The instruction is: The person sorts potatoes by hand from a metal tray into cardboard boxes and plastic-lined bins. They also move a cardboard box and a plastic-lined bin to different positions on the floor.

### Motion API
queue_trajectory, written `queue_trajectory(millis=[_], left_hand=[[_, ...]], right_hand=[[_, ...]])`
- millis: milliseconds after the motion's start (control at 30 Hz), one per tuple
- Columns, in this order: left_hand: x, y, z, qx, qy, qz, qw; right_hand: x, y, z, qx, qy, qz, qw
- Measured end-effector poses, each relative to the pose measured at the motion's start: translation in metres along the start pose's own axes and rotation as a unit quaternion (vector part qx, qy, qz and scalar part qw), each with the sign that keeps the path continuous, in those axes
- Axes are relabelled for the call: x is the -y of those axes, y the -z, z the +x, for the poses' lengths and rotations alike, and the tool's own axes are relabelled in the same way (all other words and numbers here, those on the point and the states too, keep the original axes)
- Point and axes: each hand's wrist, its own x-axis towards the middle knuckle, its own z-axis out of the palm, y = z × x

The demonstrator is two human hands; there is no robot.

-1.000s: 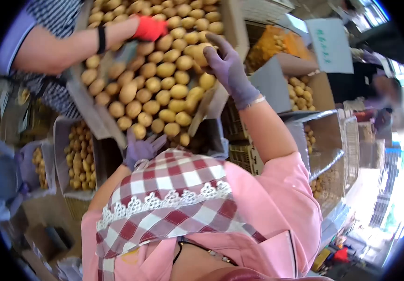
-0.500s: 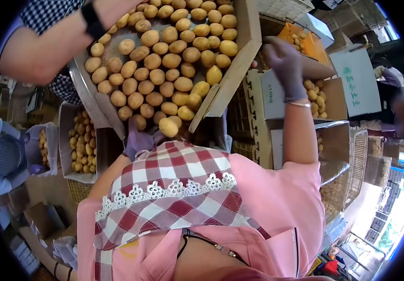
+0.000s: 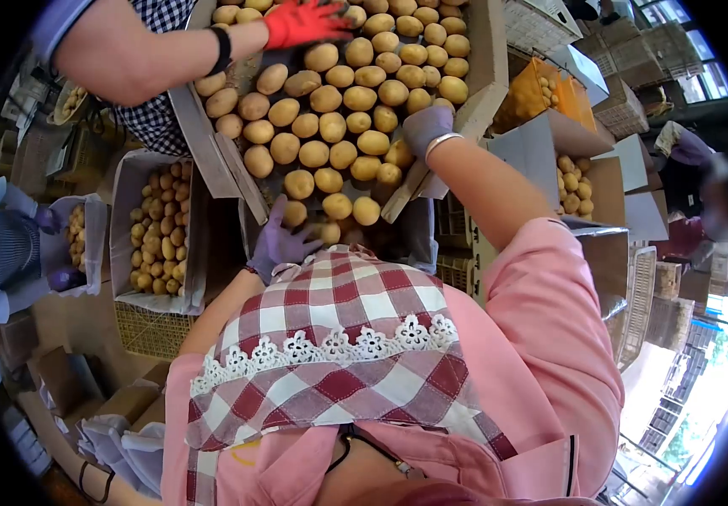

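Note:
Many potatoes [image 3: 326, 126] lie on a wooden-sided sorting tray [image 3: 486, 63] that narrows towards me. My left hand [image 3: 281, 242], in a purple glove, has its fingers apart beside the tray's outlet, right at a potato [image 3: 295, 212]. A few potatoes [image 3: 337, 206] are at the outlet, above a dark opening partly hidden by my apron. My right hand [image 3: 430, 131], gloved too, reaches over the tray's right wall among the potatoes. Its back faces me and hides the fingers; a potato [image 3: 443, 104] shows just beyond it.
Across the tray a co-worker's red-gloved hand [image 3: 307, 24] spreads over potatoes. A lined box of potatoes [image 3: 119, 244] stands left on a yellow crate [image 3: 157, 331]. To the right are a carton with potatoes [image 3: 607, 185] and an orange mesh bag [image 3: 579, 94]. Other people work at both sides.
My right hand has come from beside the right-hand cartons onto the tray. Potatoes near the outlet have shifted and thinned out. The co-worker's red glove has come into view.

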Motion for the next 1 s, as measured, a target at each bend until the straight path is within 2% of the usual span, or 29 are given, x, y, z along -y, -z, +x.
queue_trajectory(millis=[33,100,200,233,267,333,400,467,500,600,633,667,700,733,767,833,867,900,1000], left_hand=[[0.002,-0.007,-0.001,0.019,0.009,-0.028,0.999],[0.004,-0.002,0.010,0.081,0.014,-0.030,0.996],[0.002,-0.008,0.014,0.032,0.074,-0.087,0.993],[0.002,-0.004,0.019,0.063,0.069,-0.026,0.995],[0.003,-0.003,0.021,0.055,0.050,-0.008,0.997],[0.005,-0.004,0.028,0.039,0.010,0.029,0.999],[0.000,0.008,0.041,0.084,0.017,0.069,0.994],[-0.002,0.006,0.030,0.090,0.030,0.064,0.993],[-0.005,-0.005,0.019,0.048,0.038,0.040,0.997],[-0.007,0.004,0.021,0.128,-0.035,0.045,0.990],[-0.009,0.004,0.020,0.111,-0.006,-0.020,0.994],[-0.011,0.003,0.019,0.113,-0.014,-0.013,0.993],[-0.012,0.003,0.016,0.115,-0.023,-0.009,0.993],[-0.013,0.002,0.013,0.115,-0.030,-0.002,0.993],[-0.011,-0.001,0.009,0.104,-0.037,0.004,0.994],[-0.013,-0.007,0.003,0.088,-0.055,0.020,0.994],[-0.014,-0.006,0.003,0.092,-0.052,0.022,0.994],[-0.015,-0.002,0.004,0.095,-0.048,0.023,0.994],[-0.017,-0.002,0.005,0.072,-0.015,-0.017,0.997]], right_hand=[[-0.003,0.003,-0.001,0.045,0.006,0.035,0.998],[-0.002,-0.003,-0.007,0.039,-0.052,0.129,0.989],[-0.003,-0.033,0.019,-0.011,-0.110,0.240,0.964],[-0.003,-0.045,0.030,-0.035,-0.122,0.273,0.954],[-0.005,-0.017,0.008,0.004,-0.053,0.249,0.967],[0.000,-0.009,0.004,0.006,-0.045,0.260,0.964],[0.018,-0.013,0.009,-0.018,-0.071,0.224,0.972],[0.026,-0.020,0.016,-0.041,-0.095,0.211,0.972],[0.022,-0.020,0.021,-0.023,-0.067,0.246,0.967],[0.019,-0.006,-0.017,-0.147,-0.027,0.269,0.951],[0.013,-0.004,-0.030,-0.244,-0.026,0.311,0.918],[0.003,-0.005,-0.046,-0.335,-0.021,0.348,0.875],[-0.016,0.002,-0.076,-0.453,-0.012,0.353,0.818],[-0.047,-0.006,-0.088,-0.586,0.013,0.327,0.741],[-0.084,-0.018,-0.099,-0.628,-0.019,0.374,0.682],[-0.162,-0.065,-0.104,-0.734,-0.129,0.292,0.599],[-0.198,-0.101,-0.117,-0.666,-0.251,0.203,0.673],[-0.226,-0.139,-0.119,-0.520,-0.349,0.260,0.735],[-0.220,-0.136,-0.121,-0.385,-0.290,0.313,0.818]])
